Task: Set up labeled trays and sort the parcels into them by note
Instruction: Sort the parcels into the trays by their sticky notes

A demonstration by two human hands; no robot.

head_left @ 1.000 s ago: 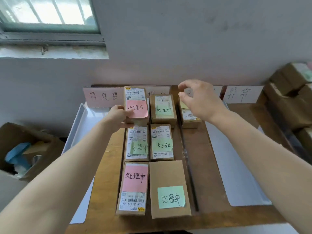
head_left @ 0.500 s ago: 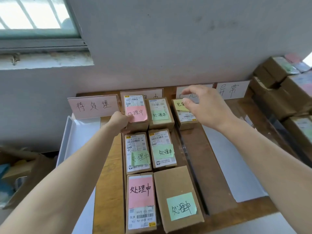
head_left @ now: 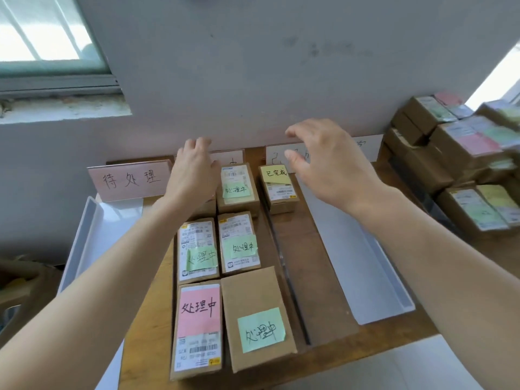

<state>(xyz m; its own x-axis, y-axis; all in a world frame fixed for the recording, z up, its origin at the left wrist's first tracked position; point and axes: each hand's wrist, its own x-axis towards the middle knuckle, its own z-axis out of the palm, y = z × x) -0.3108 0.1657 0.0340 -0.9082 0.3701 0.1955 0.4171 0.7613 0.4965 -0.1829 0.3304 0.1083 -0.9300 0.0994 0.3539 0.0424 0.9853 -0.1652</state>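
The left hand (head_left: 194, 170) is laid flat, fingers straight, over the back-left parcel (head_left: 208, 209). The right hand (head_left: 329, 164) is held spread and empty above the yellow-note parcel (head_left: 277, 190), which is set just left of the right tray (head_left: 365, 263)

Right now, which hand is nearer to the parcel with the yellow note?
Right. The right hand hovers just to the right of the yellow-note parcel; the left hand is farther off, past the green-note parcel on its left.
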